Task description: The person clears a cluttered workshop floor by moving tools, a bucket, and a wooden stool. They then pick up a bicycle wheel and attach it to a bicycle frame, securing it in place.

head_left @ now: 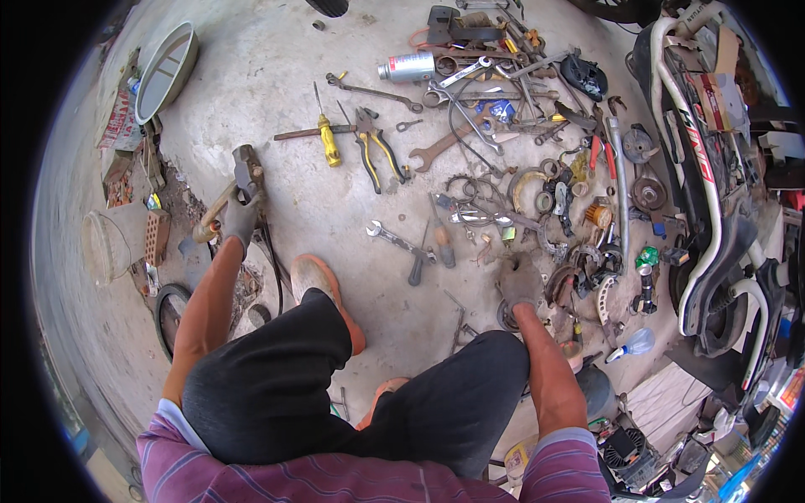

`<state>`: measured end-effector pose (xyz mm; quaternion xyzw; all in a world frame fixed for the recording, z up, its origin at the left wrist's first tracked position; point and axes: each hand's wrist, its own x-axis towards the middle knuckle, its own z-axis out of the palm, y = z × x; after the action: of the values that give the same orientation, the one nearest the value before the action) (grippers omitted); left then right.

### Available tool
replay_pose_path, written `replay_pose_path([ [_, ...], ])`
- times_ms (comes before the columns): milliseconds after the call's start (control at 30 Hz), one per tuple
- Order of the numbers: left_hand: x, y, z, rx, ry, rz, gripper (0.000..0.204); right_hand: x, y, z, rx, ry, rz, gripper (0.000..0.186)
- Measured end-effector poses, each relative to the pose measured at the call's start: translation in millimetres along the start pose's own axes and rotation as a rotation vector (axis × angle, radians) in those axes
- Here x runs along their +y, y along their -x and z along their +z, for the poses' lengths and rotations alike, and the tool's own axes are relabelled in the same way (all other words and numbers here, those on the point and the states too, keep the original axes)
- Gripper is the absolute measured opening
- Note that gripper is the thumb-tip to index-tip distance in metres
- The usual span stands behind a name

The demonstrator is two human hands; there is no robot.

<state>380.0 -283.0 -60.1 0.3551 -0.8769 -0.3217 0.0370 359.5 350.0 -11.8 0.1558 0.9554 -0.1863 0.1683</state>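
Note:
My left hand [241,216], in a grey glove, is closed round a hammer at the left; its steel head [245,161] points away from me. A wooden handle [213,211] slants from beside the fingers down to the left. My right hand [518,282], in a dirty brownish glove, is lowered to the ground beside the pile of metal parts. Its fingers are hidden under the glove's back, and part of a metal ring [506,318] shows beneath it. Between the hands lie an adjustable wrench [398,241] and a dark-handled screwdriver [443,243].
Farther off lie yellow-black pliers [374,152], a yellow screwdriver [328,142], an open-end wrench [442,147] and a silver can [407,67]. A motorcycle frame [689,168] stands at the right. A basin [168,74] leans at the far left, and a brick [157,238] lies nearer.

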Motion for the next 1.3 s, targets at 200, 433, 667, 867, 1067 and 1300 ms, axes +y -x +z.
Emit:
replay_pose_path([
  [200,11,8,-1,-0.054,-0.076,-0.053,0.083,0,1,2,0.046,-0.017,-0.016,0.029],
  [433,25,13,-7,-0.119,-0.002,-0.126,0.082,3,-1,5,0.024,0.003,-0.006,0.029],
  [667,0,5,4,0.01,-0.051,0.068,0.063,2,0,4,0.034,-0.009,-0.025,0.029],
  [867,-19,-2,2,-0.142,0.073,-0.022,0.083,3,-3,5,0.009,0.016,0.007,0.032],
  [1067,-13,11,-13,-0.138,0.016,0.048,0.076,-2,0,0,0.005,0.014,0.021,0.033],
  [1300,-26,31,-18,-0.195,-0.055,-0.169,0.099,-3,0,-2,0.011,-0.023,0.012,0.031],
])
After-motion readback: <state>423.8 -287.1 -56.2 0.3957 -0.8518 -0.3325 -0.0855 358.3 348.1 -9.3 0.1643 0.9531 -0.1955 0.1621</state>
